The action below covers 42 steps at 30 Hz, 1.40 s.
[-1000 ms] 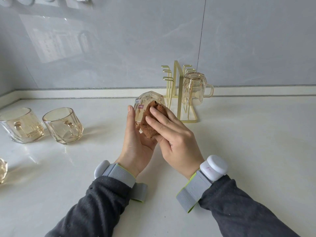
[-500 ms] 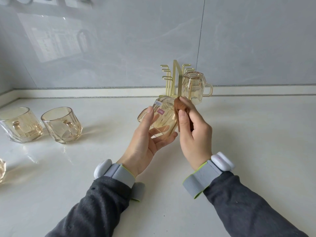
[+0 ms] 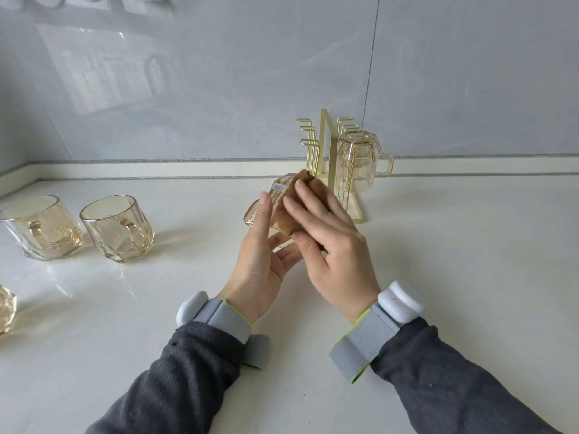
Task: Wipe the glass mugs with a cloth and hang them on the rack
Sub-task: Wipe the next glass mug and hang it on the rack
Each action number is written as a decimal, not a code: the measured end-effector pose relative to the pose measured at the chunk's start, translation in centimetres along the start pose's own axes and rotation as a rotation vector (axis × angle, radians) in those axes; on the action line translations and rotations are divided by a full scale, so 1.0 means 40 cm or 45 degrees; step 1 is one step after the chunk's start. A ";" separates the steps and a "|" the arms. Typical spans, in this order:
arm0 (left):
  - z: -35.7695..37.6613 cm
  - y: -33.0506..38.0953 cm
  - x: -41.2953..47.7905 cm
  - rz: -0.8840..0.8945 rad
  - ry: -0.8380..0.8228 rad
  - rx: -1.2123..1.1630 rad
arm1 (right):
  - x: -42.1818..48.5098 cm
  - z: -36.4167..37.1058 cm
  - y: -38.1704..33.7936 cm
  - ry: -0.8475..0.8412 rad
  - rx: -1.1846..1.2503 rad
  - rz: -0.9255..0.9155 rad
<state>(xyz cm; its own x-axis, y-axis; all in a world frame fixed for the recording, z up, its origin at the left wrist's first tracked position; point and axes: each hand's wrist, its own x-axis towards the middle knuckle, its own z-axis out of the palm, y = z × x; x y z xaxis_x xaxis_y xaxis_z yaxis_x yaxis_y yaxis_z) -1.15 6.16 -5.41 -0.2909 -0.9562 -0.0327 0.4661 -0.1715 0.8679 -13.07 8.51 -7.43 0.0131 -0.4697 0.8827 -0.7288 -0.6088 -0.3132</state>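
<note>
My left hand [image 3: 261, 258] holds an amber glass mug [image 3: 279, 195] tipped on its side above the counter, its handle pointing left. My right hand [image 3: 329, 242] lies flat over the mug and presses a brown cloth [image 3: 308, 189] against its outside. The mug is mostly hidden by both hands. Just behind stands a gold wire rack [image 3: 322, 145] with one mug [image 3: 358, 162] hung upside down on its right side. Two more mugs [image 3: 42, 227] [image 3: 117, 231] stand upright at the left.
The white counter [image 3: 454, 261] meets a grey tiled wall at the back. Part of another glass piece [image 3: 6, 308] shows at the far left edge. The rack's left hooks [image 3: 308, 136] hold nothing.
The right hand has shifted from the mug's right end to lie flat across its top with the cloth. The mug has turned a little in my left hand.
</note>
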 end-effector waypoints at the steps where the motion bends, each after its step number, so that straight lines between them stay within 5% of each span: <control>1: -0.002 0.002 -0.001 0.008 -0.007 -0.024 | -0.002 0.003 -0.005 -0.040 0.005 -0.046; 11: -0.001 0.013 -0.004 -0.058 0.040 -0.161 | -0.012 0.010 -0.001 -0.007 -0.005 -0.010; 24: 0.010 -0.001 -0.004 -0.047 -0.049 -0.033 | 0.011 -0.014 0.011 0.265 0.534 0.856; 29: 0.006 -0.009 0.002 -0.018 -0.036 0.105 | 0.014 -0.006 0.012 0.267 0.814 0.949; 42: 0.008 -0.008 0.008 0.096 0.026 0.073 | 0.020 -0.009 0.004 0.442 0.892 0.999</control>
<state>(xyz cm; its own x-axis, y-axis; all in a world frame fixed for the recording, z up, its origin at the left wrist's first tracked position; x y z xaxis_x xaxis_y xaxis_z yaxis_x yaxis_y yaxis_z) -1.65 5.99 -5.55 -0.2396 -0.9706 0.0240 0.4372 -0.0858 0.8953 -13.44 8.27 -6.66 -0.5553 -0.7457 0.3683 0.0992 -0.4991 -0.8608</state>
